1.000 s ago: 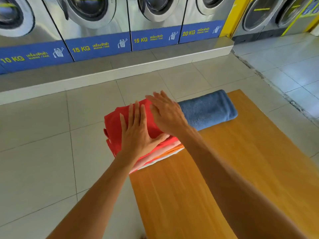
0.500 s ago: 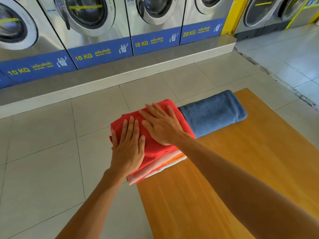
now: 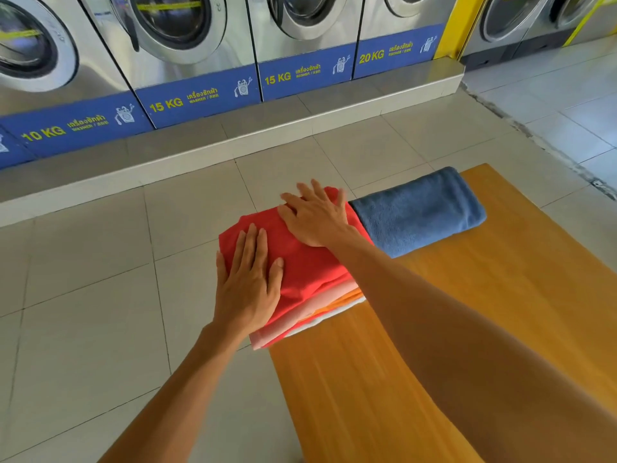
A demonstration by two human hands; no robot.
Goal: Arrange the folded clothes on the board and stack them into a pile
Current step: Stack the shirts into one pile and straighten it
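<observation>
Head view: pile of folded clothes (image 3: pixel 310 279), red piece on top, sits mid-frame at the wooden board's (image 3: pixel 500 312) far left corner, blue towel (image 3: pixel 420 212) touching its right side. Left hand (image 3: pixel 248 282) and right hand (image 3: pixel 315 215) lie flat on the red top, fingers extended, gripping nothing.

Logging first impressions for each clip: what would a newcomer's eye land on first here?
The bright red folded garment topping a pile at the wooden board's far left corner, with the left hand and right hand pressed flat on it. Right beside it lies a folded blue towel. Behind, a row of steel washing machines carries blue capacity labels.
</observation>
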